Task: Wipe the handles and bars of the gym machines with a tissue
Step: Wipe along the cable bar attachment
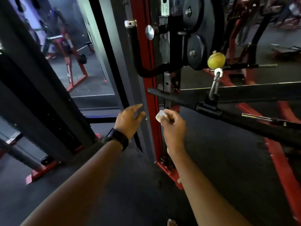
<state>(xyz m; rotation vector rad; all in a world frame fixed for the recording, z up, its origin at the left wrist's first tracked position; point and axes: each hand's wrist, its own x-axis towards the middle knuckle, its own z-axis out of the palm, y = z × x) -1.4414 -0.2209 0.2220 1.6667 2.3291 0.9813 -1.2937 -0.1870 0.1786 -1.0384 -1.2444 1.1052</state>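
Note:
My right hand (172,123) pinches a small crumpled white tissue (160,116) in front of the red upright (150,88) of a cable machine. The tissue is just below the left end of a long black bar (182,97) that hangs from a carabiner (214,87) under a yellow ball (216,60). My left hand (130,119), with a black watch on its wrist, hovers with relaxed fingers next to the grey post (130,88), holding nothing. A curved black handle (146,69) with a chrome end cap sits higher on the machine.
Black pulleys (196,51) and a perforated steel rail are mounted on the upright. A dark slanted frame (40,95) with red feet stands at the left. More red machines appear behind glass at the back. The floor is dark rubber matting (228,160).

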